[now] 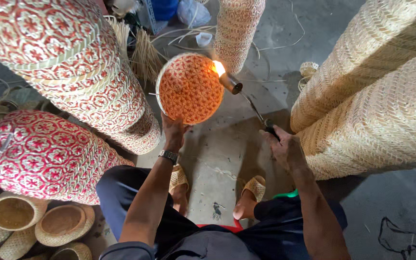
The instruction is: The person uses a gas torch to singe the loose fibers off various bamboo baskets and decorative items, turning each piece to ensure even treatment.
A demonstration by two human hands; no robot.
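My left hand grips the lower rim of a round woven basket lid, orange-red with a star pattern, held up on edge in front of me. My right hand is closed on the handle of a gas torch with a thin metal stem. The torch's nozzle points at the lid's upper right edge, where a bright flame touches the weave. A watch sits on my left wrist. My feet in woven sandals rest on the concrete floor below.
Tall stacks of red-and-white patterned baskets lean at the left. Stacks of plain natural woven baskets stand at the right, another stack behind the lid. Small plain bowls lie at bottom left. Loose cane strips litter the floor.
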